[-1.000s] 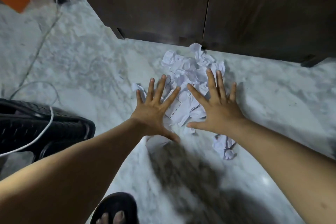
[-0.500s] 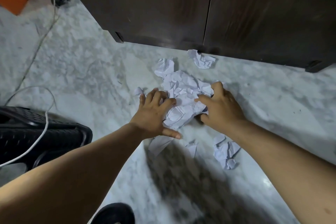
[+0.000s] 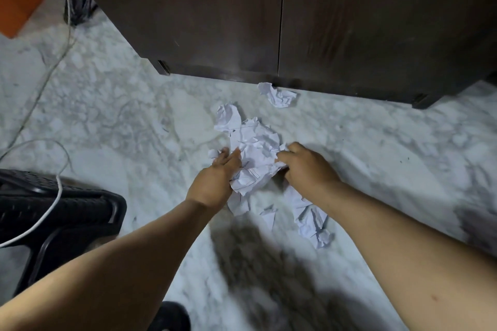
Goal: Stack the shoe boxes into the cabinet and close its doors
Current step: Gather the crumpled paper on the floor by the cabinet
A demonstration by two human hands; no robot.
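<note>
While gathering crumpled paper off marble floor: left hand, right hand gripping bundle; needing firm squeeze, collecting strays.

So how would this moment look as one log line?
left hand: grips paper pile | right hand: grips it | cabinet doors: shut

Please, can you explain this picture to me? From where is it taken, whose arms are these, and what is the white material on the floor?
There is no machine here: a person wears a camera on the head, looking down at their own arms. The left hand and right hand gather a bunch of crumpled white paper between them, each with a grip on it. Loose paper pieces lie on the marble floor around. Behind stands a dark cabinet, doors closed. A black plastic stool stands at left.
</note>
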